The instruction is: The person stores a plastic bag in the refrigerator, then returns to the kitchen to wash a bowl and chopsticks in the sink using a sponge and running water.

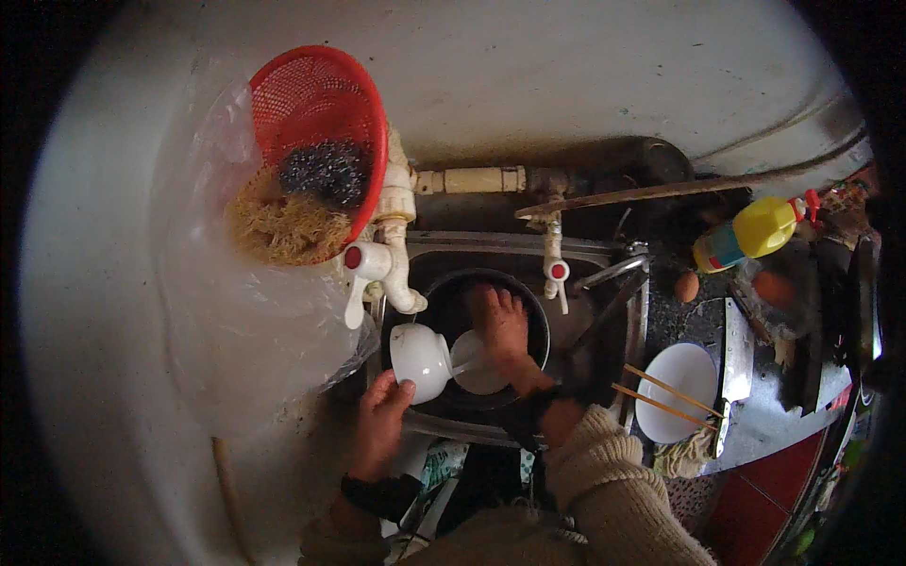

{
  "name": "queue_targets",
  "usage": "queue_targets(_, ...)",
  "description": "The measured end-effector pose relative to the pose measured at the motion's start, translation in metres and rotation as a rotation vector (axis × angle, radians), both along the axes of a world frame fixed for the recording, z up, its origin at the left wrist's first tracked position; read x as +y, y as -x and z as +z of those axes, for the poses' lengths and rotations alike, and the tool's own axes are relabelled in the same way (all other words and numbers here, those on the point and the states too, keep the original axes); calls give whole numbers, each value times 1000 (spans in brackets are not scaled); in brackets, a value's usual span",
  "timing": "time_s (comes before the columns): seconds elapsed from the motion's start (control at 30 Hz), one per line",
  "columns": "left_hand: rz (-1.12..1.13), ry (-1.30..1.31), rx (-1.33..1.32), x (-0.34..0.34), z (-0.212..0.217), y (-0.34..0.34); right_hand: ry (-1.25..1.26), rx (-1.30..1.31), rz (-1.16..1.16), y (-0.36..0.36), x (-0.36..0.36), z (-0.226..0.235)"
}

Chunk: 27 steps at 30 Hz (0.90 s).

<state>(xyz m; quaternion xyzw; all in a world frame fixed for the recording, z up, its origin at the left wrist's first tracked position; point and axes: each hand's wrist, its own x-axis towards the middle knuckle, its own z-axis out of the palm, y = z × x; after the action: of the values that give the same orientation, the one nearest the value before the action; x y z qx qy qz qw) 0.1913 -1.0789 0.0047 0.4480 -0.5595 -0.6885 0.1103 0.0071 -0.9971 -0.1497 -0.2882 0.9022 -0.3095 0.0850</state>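
Note:
My left hand (382, 410) grips a white bowl (420, 363) by its edge, tilted on its side over a dark round basin (538, 316) in the sink. A pale streak, seemingly water, runs from the bowl's mouth into the basin. My right hand (502, 325) reaches into the basin with its fingers stretched out and slightly apart, and I see nothing held in it. Beside its wrist, a second white bowl (479, 363) lies inside the basin, partly covered by the streak and my arm.
Two taps, a left one (370, 264) and a middle one (557, 269), overhang the sink (595, 245). A red basket (373, 104) with scrubbers hangs upper left. Rightward are a white bowl (684, 377), chopsticks (651, 382), a cleaver (736, 354), an egg (686, 286) and a yellow bottle (760, 231).

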Motion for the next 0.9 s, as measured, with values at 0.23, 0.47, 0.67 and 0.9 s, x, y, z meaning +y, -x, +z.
queue_targets(0.23, -42, -69, -28, -3, -6, 6, 44, -518, -100, 21, 6, 1)
queue_targets(0.47, -45, -186, 127, 10, -21, 21, 629, -161, 178, -37, 48, 112)
queue_targets(0.67, -387, -113, 38, 12, 2, 25, 460, -225, 122, -26, 37, 126)
queue_targets(0.9, -57, -551, 424, 23, 4, 38, 1167, -1548, -218, -32, 53, 74)
